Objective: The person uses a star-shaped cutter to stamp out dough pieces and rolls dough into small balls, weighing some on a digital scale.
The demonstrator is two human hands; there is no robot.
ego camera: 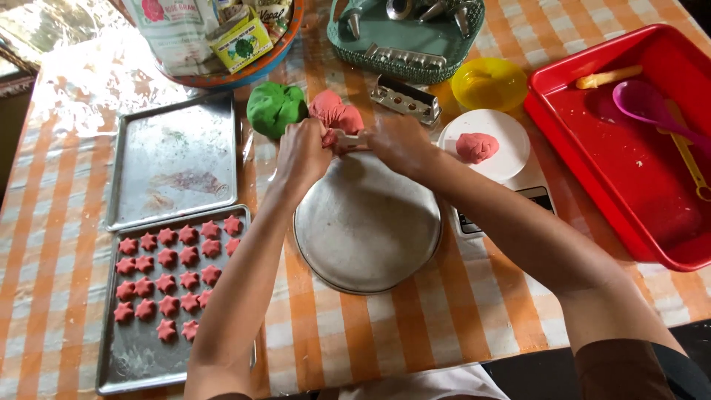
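We look down on a bench [415, 318] covered in an orange-and-white checked cloth. At its right edge sits a big red tray [637, 185] holding a purple spoon [648, 107] and yellow tools. On the left lie two metal baking sheets: the far sheet [174, 159] is bare but for smears, and the near sheet [141, 348] carries rows of small pink star-shaped dough pieces [174, 278]. In the middle rests a round metal pan [366, 226], upside down by the look of it, just under our hands. Beyond it stands a green basket [404, 41] of metal nozzles, with a blue-rimmed bowl [255, 70] of packets to its left. A white scale [511, 181] sits beside the pan with a lump of pink dough [476, 147] on its plate, and a yellow bowl [489, 83] lies behind it. A green dough ball [275, 108] touches a larger pink dough mass [335, 112]. Our left hand [302, 152] closes around a bit of pink dough at the edge of that mass, above the pan's far rim. Our right hand [400, 141] grips a small metal tool [349, 138] whose tip meets the left hand. A metal cutter [405, 98] lies just behind it.
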